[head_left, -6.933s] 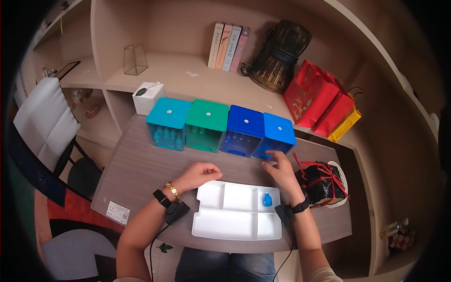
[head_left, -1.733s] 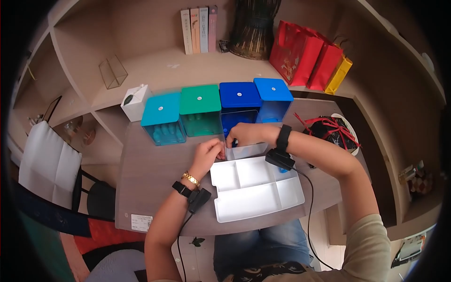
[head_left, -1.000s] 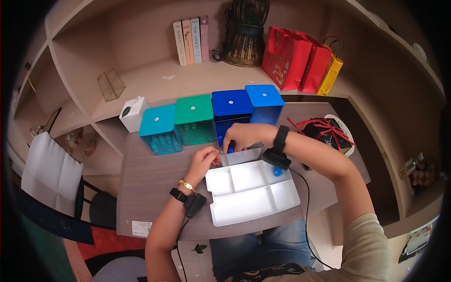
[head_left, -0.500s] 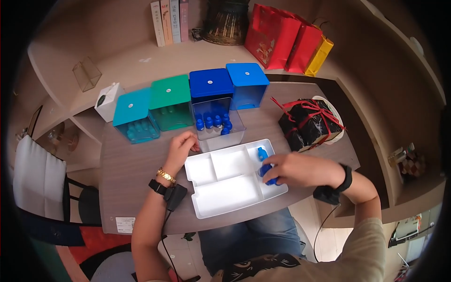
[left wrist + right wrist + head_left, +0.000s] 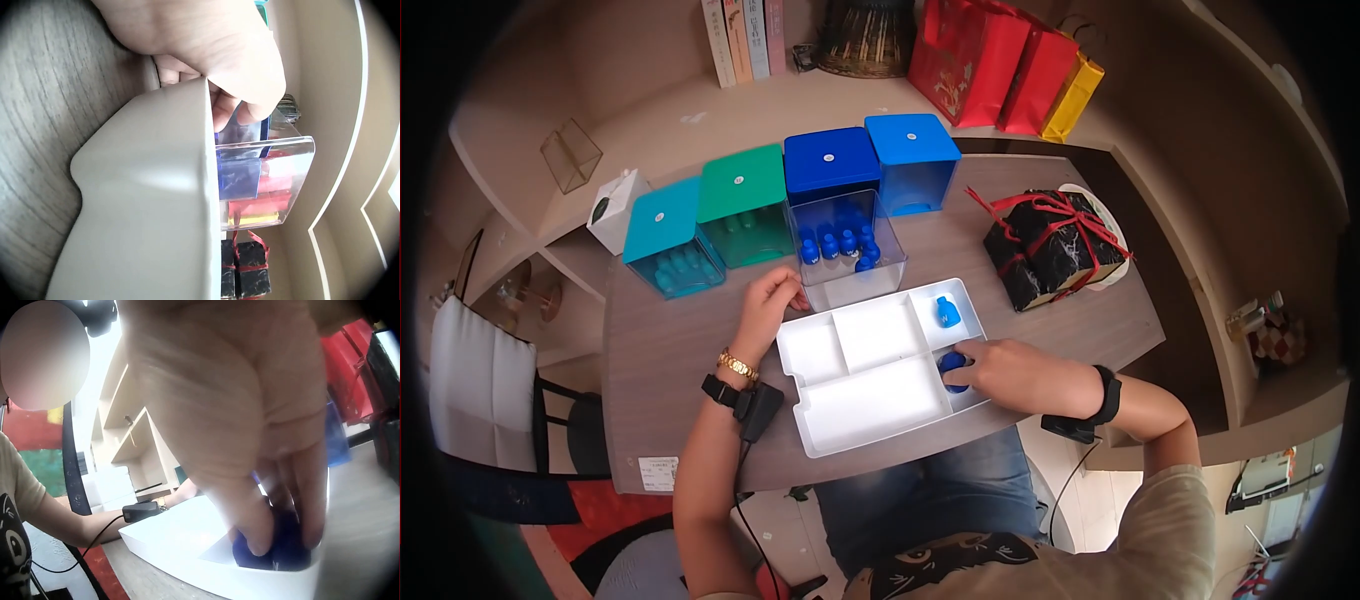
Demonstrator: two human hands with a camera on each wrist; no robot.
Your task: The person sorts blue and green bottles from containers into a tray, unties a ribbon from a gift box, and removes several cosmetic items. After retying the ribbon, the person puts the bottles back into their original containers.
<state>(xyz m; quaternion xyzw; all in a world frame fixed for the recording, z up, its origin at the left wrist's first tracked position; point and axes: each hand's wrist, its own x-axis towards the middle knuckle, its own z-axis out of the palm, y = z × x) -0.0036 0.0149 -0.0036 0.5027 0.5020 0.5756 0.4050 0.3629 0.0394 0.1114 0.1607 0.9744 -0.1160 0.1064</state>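
Note:
My right hand (image 5: 1025, 376) pinches dark blue bottles (image 5: 951, 366) down in the front right compartment of the white tray (image 5: 870, 410); its fingers partly cover them. In the right wrist view, thumb and fingers lie around the dark blue bottles (image 5: 290, 547), just inside the tray wall. A lighter blue bottle (image 5: 947, 312) lies in the compartment behind. Several dark blue bottles (image 5: 830, 246) stand in the pulled-out clear drawer (image 5: 855, 290). My left hand (image 5: 766, 305) rests beside the drawer's left front corner, fingers loosely curled; the left wrist view shows them near the drawer (image 5: 265, 150).
Teal (image 5: 662, 220), green (image 5: 741, 181), dark blue (image 5: 830, 158) and light blue (image 5: 911, 138) boxes stand in a row behind the tray. A black box with red ribbon (image 5: 1055, 245) is at the right. Red bags (image 5: 970, 65) and books (image 5: 745, 40) stand on the shelf behind.
The dark blue box's drawer, closed at first, stands pulled out. My right hand has moved from it to the tray's front right compartment with dark blue bottles. My left hand stays by the drawer.

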